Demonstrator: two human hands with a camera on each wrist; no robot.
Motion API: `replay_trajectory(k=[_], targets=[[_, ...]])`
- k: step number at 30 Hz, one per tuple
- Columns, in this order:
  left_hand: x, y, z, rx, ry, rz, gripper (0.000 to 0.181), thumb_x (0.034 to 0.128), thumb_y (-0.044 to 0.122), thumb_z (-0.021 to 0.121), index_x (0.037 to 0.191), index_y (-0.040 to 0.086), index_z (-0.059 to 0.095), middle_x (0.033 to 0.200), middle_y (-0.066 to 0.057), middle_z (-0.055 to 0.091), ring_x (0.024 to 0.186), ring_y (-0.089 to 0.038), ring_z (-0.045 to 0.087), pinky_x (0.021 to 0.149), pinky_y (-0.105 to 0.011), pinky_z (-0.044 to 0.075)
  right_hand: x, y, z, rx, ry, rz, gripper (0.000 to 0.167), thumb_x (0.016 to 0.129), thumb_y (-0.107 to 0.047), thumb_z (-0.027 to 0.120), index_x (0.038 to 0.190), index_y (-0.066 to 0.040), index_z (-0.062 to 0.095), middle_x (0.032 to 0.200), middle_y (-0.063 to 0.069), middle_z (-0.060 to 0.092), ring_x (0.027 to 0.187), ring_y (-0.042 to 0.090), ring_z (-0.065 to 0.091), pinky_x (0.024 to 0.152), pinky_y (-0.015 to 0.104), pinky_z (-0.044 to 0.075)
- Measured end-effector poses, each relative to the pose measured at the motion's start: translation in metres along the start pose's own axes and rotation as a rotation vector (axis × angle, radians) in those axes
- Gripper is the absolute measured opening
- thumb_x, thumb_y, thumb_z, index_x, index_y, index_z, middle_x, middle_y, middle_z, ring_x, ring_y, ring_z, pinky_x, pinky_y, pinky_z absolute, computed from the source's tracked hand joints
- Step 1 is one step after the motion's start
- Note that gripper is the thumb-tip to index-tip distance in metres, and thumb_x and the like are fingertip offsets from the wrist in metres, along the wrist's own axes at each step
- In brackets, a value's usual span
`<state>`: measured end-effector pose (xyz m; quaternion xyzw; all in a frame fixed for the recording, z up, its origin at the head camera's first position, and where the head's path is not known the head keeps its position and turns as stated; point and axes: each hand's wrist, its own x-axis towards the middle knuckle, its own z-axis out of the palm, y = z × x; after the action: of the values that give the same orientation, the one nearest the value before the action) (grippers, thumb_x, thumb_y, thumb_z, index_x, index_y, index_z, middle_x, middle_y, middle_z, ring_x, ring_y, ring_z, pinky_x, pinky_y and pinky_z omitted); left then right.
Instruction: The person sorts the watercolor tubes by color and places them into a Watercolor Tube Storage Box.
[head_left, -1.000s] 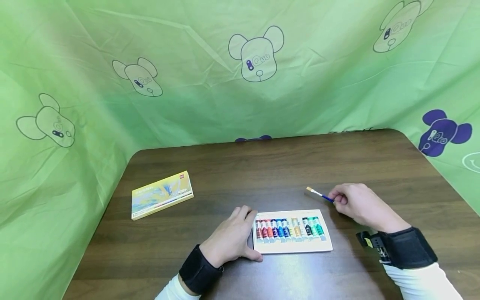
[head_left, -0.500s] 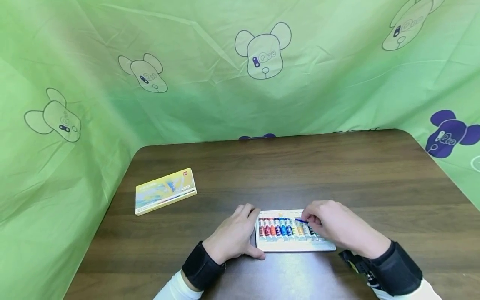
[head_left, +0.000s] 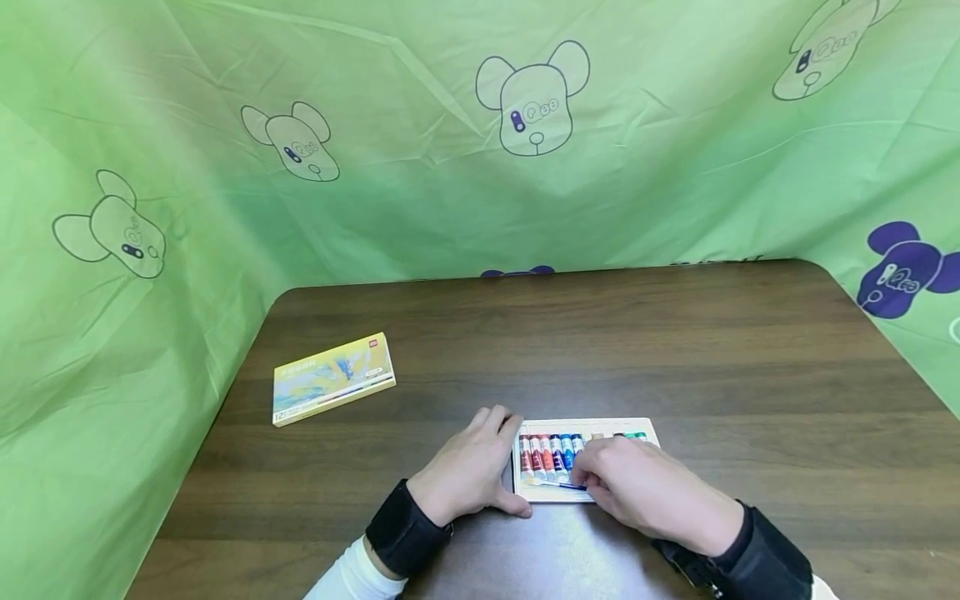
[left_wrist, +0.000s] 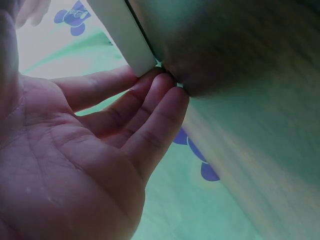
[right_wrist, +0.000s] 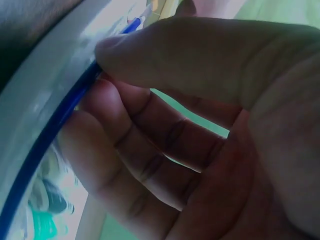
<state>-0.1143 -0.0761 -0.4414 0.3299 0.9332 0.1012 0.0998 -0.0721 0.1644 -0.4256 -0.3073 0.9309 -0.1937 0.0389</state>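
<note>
A white tray of small paint tubes in several colours lies flat on the table. My left hand holds its left end, fingers at the far corner and thumb at the near one. In the left wrist view, bent fingertips meet the tray's white edge. My right hand is over the tray's right part, hiding some tubes. Between thumb and fingers it pinches a thin paintbrush with a blue handle. The brush lies along the tray's near rim, bristles pointing left.
A yellow and blue box lies at the left on the brown wooden table. Behind the table hangs a green cloth with mouse-like heads printed on it.
The right hand has carried the paintbrush left and nearer, from the table right of the tray, across the tubes, to the tray's near rim. My left hand keeps its place at the tray.
</note>
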Motion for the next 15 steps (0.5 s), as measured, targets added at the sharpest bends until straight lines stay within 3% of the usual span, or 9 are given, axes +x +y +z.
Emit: replay_trajectory(k=[6,15], targets=[[0.0,0.0003,0.0001,-0.008,-0.004,-0.005,0.11,0.0652,0.057,0.096,0.149,0.002,0.052,0.14,-0.007,0.057,0.126,-0.019,0.053,0.105,-0.031,0.054,0.0005,-0.0045,0.0035,-0.009,-0.029,0.002,0.016,0.085,-0.006,0.081,0.086,-0.022,0.077,0.084,-0.014,0.072,0.077,0.001,0.062,0.069,0.032,0.055],[-0.0002,0.0002,0.0002,-0.006,0.005,0.004,0.11,0.0649,0.055,0.097,0.149,0.001,0.052,0.139,-0.007,0.057,0.125,-0.019,0.053,0.104,-0.03,0.054,0.0001,-0.0042,0.006,-0.036,0.012,-0.012,0.017,0.084,-0.006,0.081,0.085,-0.023,0.077,0.084,-0.014,0.071,0.076,0.001,0.061,0.067,0.031,0.053]])
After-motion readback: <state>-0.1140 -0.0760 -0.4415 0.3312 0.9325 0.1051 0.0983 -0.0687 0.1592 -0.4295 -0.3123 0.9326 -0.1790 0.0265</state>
